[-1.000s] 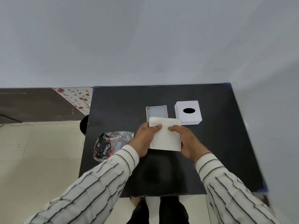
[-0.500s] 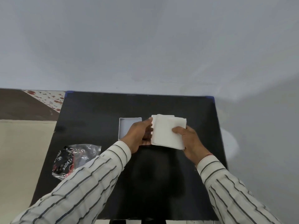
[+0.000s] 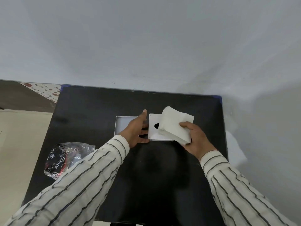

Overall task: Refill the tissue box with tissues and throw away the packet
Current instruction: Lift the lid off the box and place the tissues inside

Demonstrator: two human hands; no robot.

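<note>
My right hand [image 3: 196,139] grips a thick stack of white tissues [image 3: 175,126], held tilted above the right part of the white tissue box lid [image 3: 154,129]; the lid's dark oval opening is half hidden by the stack. My left hand [image 3: 136,130] touches the lid's left side, thumb at its front corner and fingers along its left edge. The open white box base [image 3: 121,123] lies just left, partly covered by that hand. The crumpled black and clear tissue packet [image 3: 62,158] lies at the table's left front.
The black table [image 3: 97,105] stands against a grey wall [image 3: 146,46] at the back and right. Beige floor [image 3: 19,136] and a patterned tile strip [image 3: 43,89] lie to the left. My striped sleeves cross the table's front.
The left hand has let go of the tissue stack and moved onto the lid's left side. The right hand alone holds the stack, lifted and tilted to the right, uncovering the lid.
</note>
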